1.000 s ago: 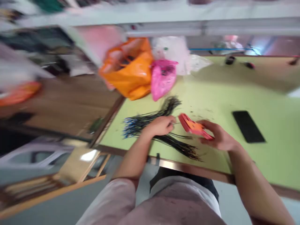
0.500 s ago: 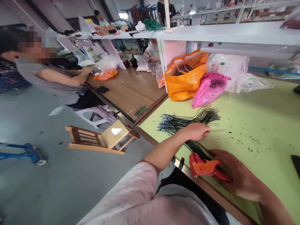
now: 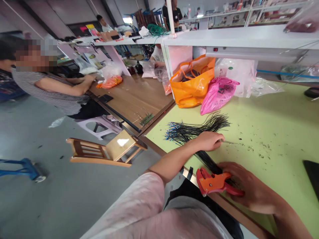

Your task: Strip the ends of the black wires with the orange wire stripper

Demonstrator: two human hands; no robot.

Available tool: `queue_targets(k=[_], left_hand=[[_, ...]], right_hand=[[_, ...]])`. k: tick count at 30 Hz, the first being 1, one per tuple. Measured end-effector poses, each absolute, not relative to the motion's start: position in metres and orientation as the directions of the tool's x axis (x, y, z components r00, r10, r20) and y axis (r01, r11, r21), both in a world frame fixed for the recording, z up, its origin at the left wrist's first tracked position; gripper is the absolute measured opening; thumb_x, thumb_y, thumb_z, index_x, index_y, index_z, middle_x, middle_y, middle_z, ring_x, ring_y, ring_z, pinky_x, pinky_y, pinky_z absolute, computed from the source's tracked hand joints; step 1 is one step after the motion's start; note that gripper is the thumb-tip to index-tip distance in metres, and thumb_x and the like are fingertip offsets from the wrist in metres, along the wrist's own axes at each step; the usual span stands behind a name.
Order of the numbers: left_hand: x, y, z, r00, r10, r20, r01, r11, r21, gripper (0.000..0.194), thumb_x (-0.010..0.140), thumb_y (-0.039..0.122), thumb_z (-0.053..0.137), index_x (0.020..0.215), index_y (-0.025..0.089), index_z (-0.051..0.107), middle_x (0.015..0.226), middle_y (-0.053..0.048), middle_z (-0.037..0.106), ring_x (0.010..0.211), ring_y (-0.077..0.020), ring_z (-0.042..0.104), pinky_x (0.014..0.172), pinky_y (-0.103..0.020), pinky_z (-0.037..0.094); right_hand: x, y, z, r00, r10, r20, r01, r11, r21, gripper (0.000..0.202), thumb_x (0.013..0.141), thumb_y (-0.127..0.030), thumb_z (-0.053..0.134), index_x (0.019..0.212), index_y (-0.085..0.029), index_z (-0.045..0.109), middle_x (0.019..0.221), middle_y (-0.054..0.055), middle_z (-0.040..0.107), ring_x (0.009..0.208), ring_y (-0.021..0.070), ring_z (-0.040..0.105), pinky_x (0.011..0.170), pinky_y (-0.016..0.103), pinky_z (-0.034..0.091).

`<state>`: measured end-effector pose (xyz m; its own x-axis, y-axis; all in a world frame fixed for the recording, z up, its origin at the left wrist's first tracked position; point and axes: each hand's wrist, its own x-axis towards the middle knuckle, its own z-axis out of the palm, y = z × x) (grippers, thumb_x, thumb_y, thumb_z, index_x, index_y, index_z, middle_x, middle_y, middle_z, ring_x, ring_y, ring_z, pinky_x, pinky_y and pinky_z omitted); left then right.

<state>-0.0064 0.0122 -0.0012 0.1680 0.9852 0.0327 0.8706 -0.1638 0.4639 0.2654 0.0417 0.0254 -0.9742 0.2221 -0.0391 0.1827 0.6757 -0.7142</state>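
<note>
My left hand [image 3: 211,140] is closed in a pinch on a thin black wire [image 3: 230,142], whose free end points right over the yellow-green table. Beneath and beyond my left forearm lies a bundle of black wires [image 3: 196,128] with blue and silvery ends at its left. Another bunch of black wires [image 3: 207,160] runs from under my left arm toward my right hand. Near the table's front edge, my right hand [image 3: 245,187] is wrapped round the handles of a red and orange wire stripper [image 3: 214,182], its jaws pointing left.
Dark scraps [image 3: 264,149] are scattered right of my left hand. Behind the wires stand an orange bag [image 3: 193,88] and a pink bag [image 3: 219,94]. A black object [image 3: 311,177] is at the right edge. A person [image 3: 54,89] sits left, beyond a wooden chair [image 3: 118,146].
The handles of the stripper in my right hand have spread wider apart. More of the wire stretches rightward from my left hand. The whole view has shifted slightly.
</note>
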Motion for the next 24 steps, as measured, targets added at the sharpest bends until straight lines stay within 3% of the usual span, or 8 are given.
queue_targets(k=[5, 14, 17, 19, 24], left_hand=[[-0.002, 0.012, 0.000, 0.227, 0.971, 0.071, 0.839, -0.232, 0.493, 0.027, 0.110, 0.022, 0.052, 0.128, 0.022, 0.073, 0.135, -0.010, 0.082, 0.123, -0.0237, 0.077, 0.101, -0.033, 0.057], [-0.007, 0.013, 0.003, 0.222, 0.968, 0.113, 0.883, -0.249, 0.398, 0.023, 0.101, 0.010, 0.052, 0.109, 0.018, 0.072, 0.117, -0.014, 0.081, 0.114, -0.0246, 0.073, 0.110, -0.034, 0.054], [-0.006, 0.008, 0.000, 0.227, 0.966, 0.128, 0.862, -0.260, 0.435, 0.027, 0.101, 0.012, 0.048, 0.114, 0.016, 0.072, 0.120, -0.017, 0.080, 0.115, -0.0275, 0.073, 0.107, -0.039, 0.056], [-0.006, 0.003, -0.003, 0.166, 0.978, 0.128, 0.842, -0.208, 0.498, 0.028, 0.103, 0.017, 0.049, 0.117, 0.020, 0.072, 0.122, -0.014, 0.082, 0.118, -0.0280, 0.075, 0.107, -0.041, 0.058], [-0.009, 0.001, -0.009, 0.105, 0.986, 0.127, 0.735, -0.163, 0.659, 0.036, 0.107, 0.035, 0.049, 0.132, 0.021, 0.071, 0.131, -0.014, 0.082, 0.120, -0.0285, 0.078, 0.108, -0.044, 0.059]], right_hand=[[0.267, 0.043, 0.025, -0.968, 0.244, -0.063, 0.213, 0.657, -0.723, 0.062, 0.088, -0.037, 0.080, 0.148, -0.035, 0.068, 0.160, 0.012, 0.068, 0.139, 0.0393, 0.074, 0.116, 0.059, 0.066], [0.265, 0.047, 0.023, -0.969, 0.247, -0.015, 0.175, 0.640, -0.748, 0.063, 0.084, -0.032, 0.082, 0.146, -0.036, 0.069, 0.154, 0.011, 0.072, 0.135, 0.0401, 0.076, 0.110, 0.062, 0.068], [0.262, 0.045, 0.025, -0.965, 0.261, -0.013, 0.179, 0.623, -0.761, 0.066, 0.080, -0.027, 0.084, 0.144, -0.030, 0.071, 0.150, 0.013, 0.074, 0.134, 0.0379, 0.076, 0.111, 0.059, 0.066], [0.260, 0.043, 0.027, -0.969, 0.246, 0.002, 0.156, 0.620, -0.769, 0.067, 0.075, -0.026, 0.087, 0.141, -0.026, 0.072, 0.147, 0.015, 0.075, 0.134, 0.0369, 0.075, 0.115, 0.057, 0.064], [0.259, 0.045, 0.025, -0.964, 0.265, 0.018, 0.154, 0.611, -0.776, 0.074, 0.076, -0.026, 0.089, 0.147, -0.025, 0.068, 0.146, 0.014, 0.074, 0.136, 0.0339, 0.072, 0.117, 0.053, 0.060]])
